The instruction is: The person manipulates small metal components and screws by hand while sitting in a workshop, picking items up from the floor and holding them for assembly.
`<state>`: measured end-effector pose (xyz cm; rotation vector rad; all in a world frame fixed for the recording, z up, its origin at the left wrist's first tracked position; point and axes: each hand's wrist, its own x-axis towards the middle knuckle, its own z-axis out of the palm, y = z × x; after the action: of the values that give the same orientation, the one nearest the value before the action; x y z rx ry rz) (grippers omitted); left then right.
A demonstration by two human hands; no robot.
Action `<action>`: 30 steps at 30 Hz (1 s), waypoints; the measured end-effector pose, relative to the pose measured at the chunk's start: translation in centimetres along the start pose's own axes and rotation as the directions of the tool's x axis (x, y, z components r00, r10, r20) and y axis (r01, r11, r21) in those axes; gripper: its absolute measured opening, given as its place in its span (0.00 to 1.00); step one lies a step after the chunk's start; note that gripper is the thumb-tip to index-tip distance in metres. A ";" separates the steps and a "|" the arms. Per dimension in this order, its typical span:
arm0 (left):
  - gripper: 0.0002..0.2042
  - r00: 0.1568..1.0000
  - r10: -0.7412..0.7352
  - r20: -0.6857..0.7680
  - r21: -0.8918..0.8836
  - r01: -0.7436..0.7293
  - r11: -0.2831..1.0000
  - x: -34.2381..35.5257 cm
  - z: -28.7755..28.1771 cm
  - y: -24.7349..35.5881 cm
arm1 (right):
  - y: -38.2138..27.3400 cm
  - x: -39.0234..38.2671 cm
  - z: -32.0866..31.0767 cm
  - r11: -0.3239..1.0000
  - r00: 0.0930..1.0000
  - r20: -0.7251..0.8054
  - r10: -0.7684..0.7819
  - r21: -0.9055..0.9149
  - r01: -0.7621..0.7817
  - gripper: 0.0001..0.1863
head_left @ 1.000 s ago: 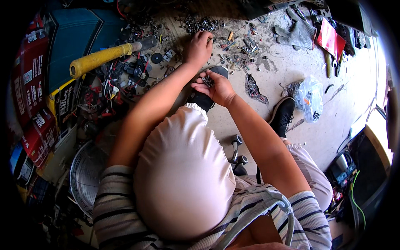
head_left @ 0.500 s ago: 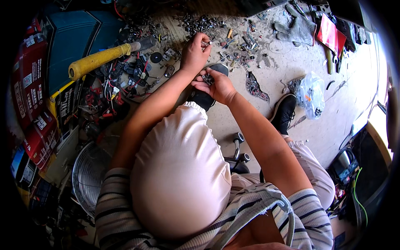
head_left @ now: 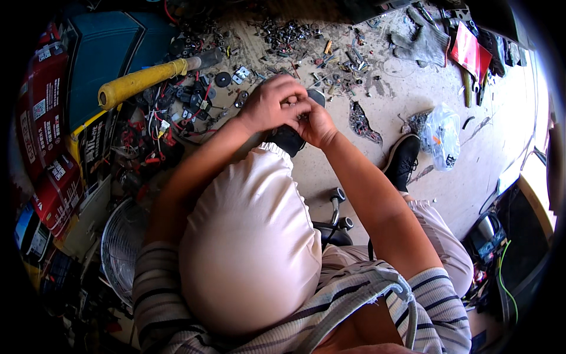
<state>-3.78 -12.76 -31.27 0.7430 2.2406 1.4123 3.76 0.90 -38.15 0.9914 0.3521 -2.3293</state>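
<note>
My left hand (head_left: 274, 105) is curled over my right hand (head_left: 318, 125), with the fingers of both meeting above my shoe (head_left: 286, 140). The left fingers are bent together, and whatever they pinch is hidden. Cupped from the right side, my right hand is closed around small dark metal parts that showed in its palm half a second ago; the left fingers now cover them. Just beyond the hands, loose screws and small metal pieces (head_left: 286, 36) lie heaped on the floor. More small fittings (head_left: 354, 59) are scattered to the right of that heap.
At left, a yellow-handled hammer (head_left: 141, 84) lies by black parts and wires (head_left: 197, 100), near a teal case (head_left: 103, 65) and red boxes (head_left: 44, 115). A wire fan guard (head_left: 121, 248) stands lower left. Grey gloves (head_left: 421, 44) and a clear plastic bag (head_left: 442, 135) lie right.
My left hand has come down and back from the screw heap, where it pinched a small metal piece, onto my right hand. The right hand has stayed nearly in place, its fingers now curled more.
</note>
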 end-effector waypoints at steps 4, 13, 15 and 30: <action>0.05 0.951 -0.119 -0.284 0.134 0.162 0.978 3.4 0.6 -4.6 | -0.5 -0.7 1.8 0.993 0.990 -0.091 0.105 -0.052 -0.110 0.15; 0.03 0.961 -0.057 -0.272 0.388 0.163 0.907 7.0 0.9 -9.7 | -0.4 -0.6 1.7 0.990 0.989 -0.110 0.094 -0.097 -0.105 0.15; 0.01 0.959 -0.048 -0.278 0.376 0.155 0.913 6.8 1.3 -9.6 | -0.5 -0.6 1.8 0.990 0.990 -0.109 0.088 -0.103 -0.100 0.15; 0.05 0.837 -0.357 -0.415 -0.034 0.377 0.925 3.5 1.9 -9.9 | -0.6 -0.6 1.6 0.989 0.988 -0.101 0.114 -0.079 -0.122 0.15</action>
<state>-7.74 -12.73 -41.16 -0.0026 2.5610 1.4180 2.84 0.94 -36.63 1.0555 0.4160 -2.1478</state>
